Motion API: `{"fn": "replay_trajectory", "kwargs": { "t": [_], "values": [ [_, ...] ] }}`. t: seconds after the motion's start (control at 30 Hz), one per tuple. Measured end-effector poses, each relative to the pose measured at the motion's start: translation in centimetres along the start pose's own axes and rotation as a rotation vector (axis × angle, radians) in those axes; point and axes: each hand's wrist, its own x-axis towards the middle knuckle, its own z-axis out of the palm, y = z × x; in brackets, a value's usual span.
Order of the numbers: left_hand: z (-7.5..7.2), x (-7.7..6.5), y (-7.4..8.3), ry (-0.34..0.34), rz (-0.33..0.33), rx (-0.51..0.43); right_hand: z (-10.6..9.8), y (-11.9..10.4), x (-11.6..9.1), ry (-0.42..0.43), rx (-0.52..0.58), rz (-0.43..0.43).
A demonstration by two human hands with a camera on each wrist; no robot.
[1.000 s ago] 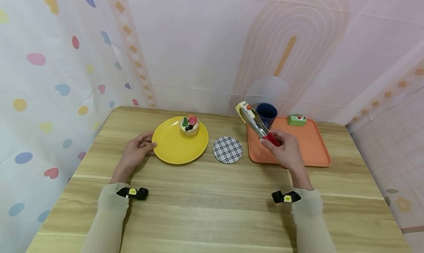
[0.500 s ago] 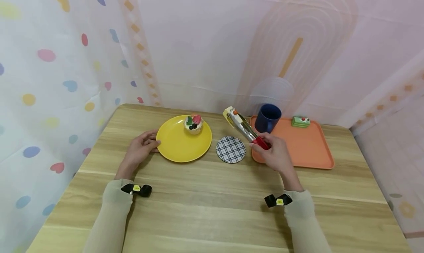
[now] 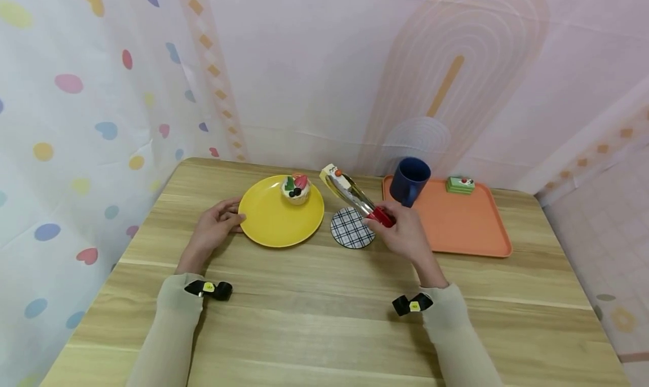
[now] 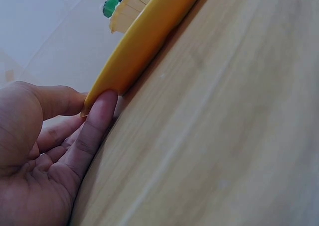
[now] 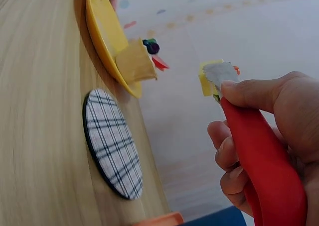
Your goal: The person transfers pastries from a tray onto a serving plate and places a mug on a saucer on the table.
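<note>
My right hand grips the red handle of metal tongs, raised above the table beside the coaster. Pinched in the tongs' tips is a small yellow and white cake piece with an orange-red dot on top. My left hand pinches the left rim of a yellow plate, thumb on top and a finger beneath, as the left wrist view shows. Toward the back right of that plate sits a cupcake tart topped with berries and a green leaf. The cake piece hangs just right of the plate.
A round plaid coaster lies between plate and tray, partly under the tongs in the head view. On the orange tray are a dark blue mug and a green cake slice. A patterned curtain stands behind the table.
My right hand has carried the tongs and cake piece leftward, from over the tray to over the coaster, closer to the plate. The left hand keeps its hold on the plate rim.
</note>
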Motion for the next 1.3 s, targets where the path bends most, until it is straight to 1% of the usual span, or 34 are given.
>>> {"fn": "replay_trajectory", "kwargs": {
  "t": [0.2,0.5,0.7,0.83,0.93,1.07,1.17,1.3],
  "values": [
    [-0.1,0.1,-0.1,0.001,-0.006,-0.001,1.1,-0.7,0.5,-0.024,0.013,-0.035],
    [-0.1,0.1,0.0,0.003,-0.008,-0.017,2.9,-1.9,1.0,-0.062,0.004,-0.054],
    [-0.1,0.2,0.0,-0.002,-0.009,-0.013,4.1,-2.6,1.1,-0.083,0.001,-0.044],
    [-0.1,0.1,0.5,-0.010,-0.018,-0.018,4.8,-3.0,1.3,-0.106,-0.003,-0.030],
    [0.0,-0.4,1.5,-0.015,-0.024,-0.027,5.4,-3.4,1.4,-0.117,-0.009,-0.034],
    [0.2,-1.1,2.7,-0.022,-0.015,-0.034,6.1,-4.0,1.7,-0.130,-0.028,-0.040],
    [0.3,-1.2,2.8,-0.023,-0.006,-0.032,6.8,-4.3,2.0,-0.148,-0.045,-0.027],
    [0.2,-1.0,2.8,-0.017,-0.014,-0.027,7.7,-4.6,2.3,-0.177,-0.062,-0.007]
  ]
}}
